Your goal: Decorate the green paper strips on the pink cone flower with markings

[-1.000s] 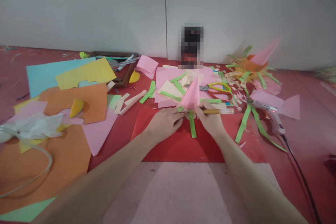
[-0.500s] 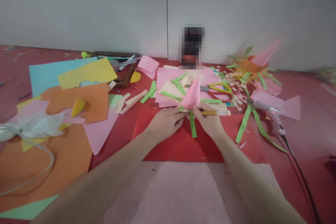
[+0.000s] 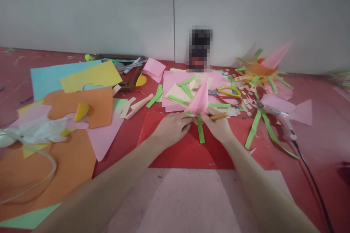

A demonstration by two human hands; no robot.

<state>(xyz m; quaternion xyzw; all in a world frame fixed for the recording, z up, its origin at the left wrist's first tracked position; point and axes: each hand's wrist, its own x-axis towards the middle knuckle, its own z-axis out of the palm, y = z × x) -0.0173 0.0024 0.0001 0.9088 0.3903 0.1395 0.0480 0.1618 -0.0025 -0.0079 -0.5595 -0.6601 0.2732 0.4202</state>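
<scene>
A pink paper cone [image 3: 199, 101] stands point up between my hands, with green paper strips [image 3: 201, 133] at its base, one hanging toward me. My left hand [image 3: 172, 128] is closed at the left side of the cone's base, its fingers curled under. My right hand [image 3: 219, 127] has its fingers closed at the cone's right side and holds a gold pen-like stick [image 3: 218, 116] with a pale, clear end pointing right. What the fingertips press is partly hidden. A red sheet [image 3: 191, 154] lies under both hands.
Behind the cone, scissors [image 3: 228, 94] lie on pink sheets [image 3: 171, 80]. At right rest a corded glue gun [image 3: 284, 120] and another paper piece with a pink cone [image 3: 277, 56]. Orange sheets [image 3: 68, 153] and a white cable [image 3: 51, 160] are at left. A grey wall [image 3: 109, 14] stands behind.
The gold stick in my right hand has tilted, its clear end rising slightly. My left hand and the cone stay about where they were.
</scene>
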